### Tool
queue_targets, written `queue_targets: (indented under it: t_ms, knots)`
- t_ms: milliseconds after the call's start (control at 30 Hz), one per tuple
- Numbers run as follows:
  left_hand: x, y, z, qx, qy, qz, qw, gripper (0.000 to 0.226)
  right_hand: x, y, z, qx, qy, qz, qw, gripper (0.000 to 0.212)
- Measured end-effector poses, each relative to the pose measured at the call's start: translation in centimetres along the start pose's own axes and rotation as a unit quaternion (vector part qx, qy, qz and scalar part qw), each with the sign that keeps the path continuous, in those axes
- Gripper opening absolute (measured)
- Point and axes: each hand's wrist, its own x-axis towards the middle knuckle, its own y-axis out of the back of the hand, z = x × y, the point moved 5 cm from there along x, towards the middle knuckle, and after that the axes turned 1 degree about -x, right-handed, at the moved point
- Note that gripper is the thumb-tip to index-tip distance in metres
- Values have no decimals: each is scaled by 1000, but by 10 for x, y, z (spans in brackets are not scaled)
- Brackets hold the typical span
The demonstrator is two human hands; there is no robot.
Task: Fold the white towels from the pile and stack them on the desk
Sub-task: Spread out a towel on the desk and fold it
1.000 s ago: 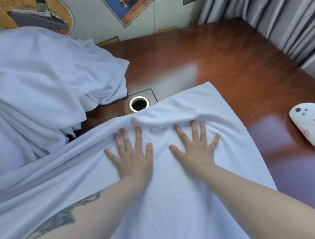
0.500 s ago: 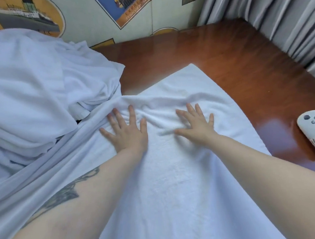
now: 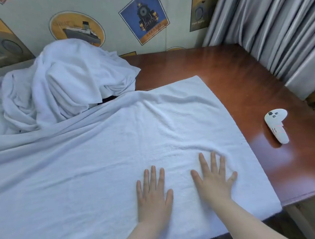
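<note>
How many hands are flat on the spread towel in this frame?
2. The left hand and the right hand lie side by side, fingers straight, on the near right part of the spread towel. Neither holds anything.

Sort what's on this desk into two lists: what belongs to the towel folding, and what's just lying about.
Part of the job:
- spread towel, flat on the desk
- towel pile, at the back left
- left hand and right hand, both flat on the spread towel

Just lying about:
- white controller, on the desk's right side
- curtain
- wall pictures
</note>
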Motion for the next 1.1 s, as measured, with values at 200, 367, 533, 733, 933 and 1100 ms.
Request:
queue_targets:
  t_ms: [200,367,533,733,933,1100]
  knots:
    - [-55,-12,-17,-12,76,-87,993,65,-76,0,-23,-14,100,-26,995,65]
    - [-132,-2,-76,-17,148,-140,979,65,-163,-36,-80,-9,203,-128,971,65]
    - [-199,35,-139,-69,256,-113,958,60,-216,-34,-136,-61,271,-128,952,66]
    - [-230,109,-214,-126,292,-4,948,61,-273,-22,-254,-49,352,-72,932,65]
    - [-303,144,-340,-157,331,42,930,58,-357,-81,-377,-49,394,-93,913,64]
    - [-369,149,-462,-189,391,61,899,55,-432,-135,-471,-52,424,-119,896,61]
